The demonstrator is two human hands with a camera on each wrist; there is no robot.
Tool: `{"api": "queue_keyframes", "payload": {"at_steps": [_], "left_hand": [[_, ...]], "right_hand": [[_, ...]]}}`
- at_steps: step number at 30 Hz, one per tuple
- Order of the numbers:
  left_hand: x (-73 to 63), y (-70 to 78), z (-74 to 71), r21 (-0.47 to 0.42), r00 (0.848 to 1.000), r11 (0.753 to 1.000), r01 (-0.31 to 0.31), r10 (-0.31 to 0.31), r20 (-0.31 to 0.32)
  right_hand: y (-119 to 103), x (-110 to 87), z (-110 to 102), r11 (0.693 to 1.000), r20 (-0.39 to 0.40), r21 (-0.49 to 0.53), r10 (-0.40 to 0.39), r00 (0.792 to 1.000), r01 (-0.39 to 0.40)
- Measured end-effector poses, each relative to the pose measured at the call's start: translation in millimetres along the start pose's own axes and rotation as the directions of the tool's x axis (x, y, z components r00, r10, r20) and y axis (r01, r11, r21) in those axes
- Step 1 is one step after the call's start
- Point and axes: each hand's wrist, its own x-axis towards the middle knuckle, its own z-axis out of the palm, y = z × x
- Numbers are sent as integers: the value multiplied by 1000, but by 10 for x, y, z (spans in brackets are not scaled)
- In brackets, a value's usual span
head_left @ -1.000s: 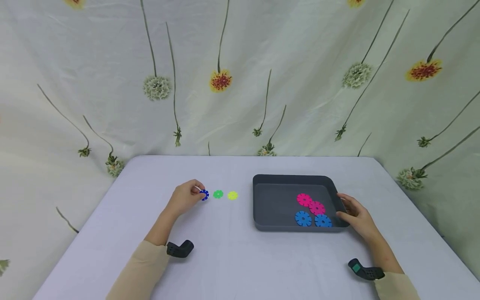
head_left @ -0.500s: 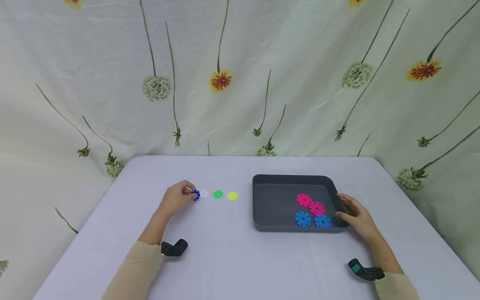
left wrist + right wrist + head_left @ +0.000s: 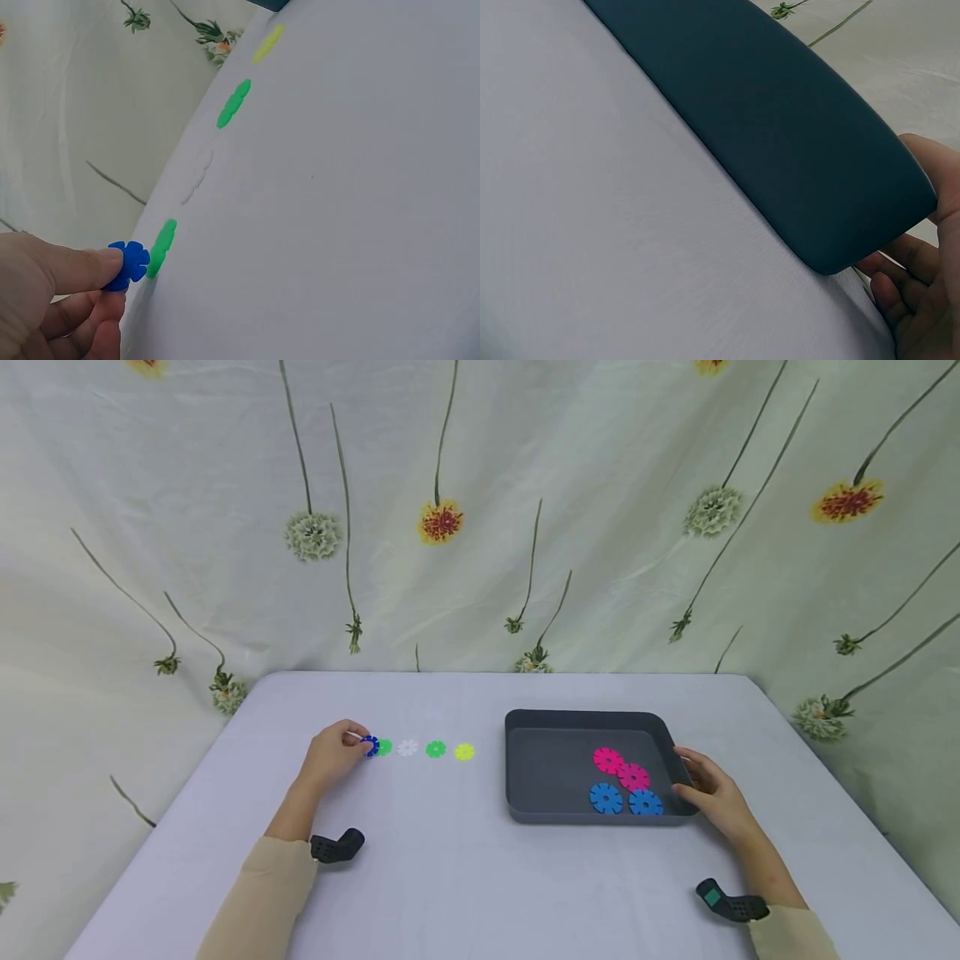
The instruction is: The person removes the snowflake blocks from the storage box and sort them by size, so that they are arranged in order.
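In the head view my left hand (image 3: 335,756) pinches a dark blue notched plastic disc (image 3: 370,746) between thumb and fingers. The left wrist view shows this blue disc (image 3: 132,264) tilted up, its edge overlapping a green disc (image 3: 163,249). To the right of that green disc run a white disc (image 3: 407,748), another green disc (image 3: 436,749) and a yellow disc (image 3: 464,752), spaced out in a row. My right hand (image 3: 714,791) grips the right wall of a dark grey tray (image 3: 555,817), thumb at the rim. The right wrist view has fingers beside the tray's corner.
Inside the tray lie pink discs (image 3: 608,760) and larger light blue discs (image 3: 606,797), toward its right side. The white-covered table (image 3: 465,885) ends at the back against a hanging cloth (image 3: 615,610) with printed flowers.
My left hand has moved left along the row with the blue disc in its pinch. The white disc, then the leftmost green one, came into view behind it. The right hand stays at the tray.
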Motion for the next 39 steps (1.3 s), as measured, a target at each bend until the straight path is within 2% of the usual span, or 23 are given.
{"api": "queue_keyframes", "payload": {"at_steps": [10, 17, 26, 39], "left_hand": [[30, -88, -43, 11, 999, 1000, 29, -29, -21], [62, -127, -3, 29, 996, 998, 53, -51, -69], [47, -126, 23, 43, 994, 998, 56, -52, -99], [10, -111, 67, 44, 989, 999, 27, -20, -149]], "right_hand": [[1, -4, 2, 1000, -5, -3, -9, 1000, 9], [17, -3, 2, 1000, 1, 2, -15, 1000, 15], [-2, 7, -18, 999, 14, 20, -31, 999, 31], [-6, 2, -6, 999, -12, 20, -48, 999, 48]]}}
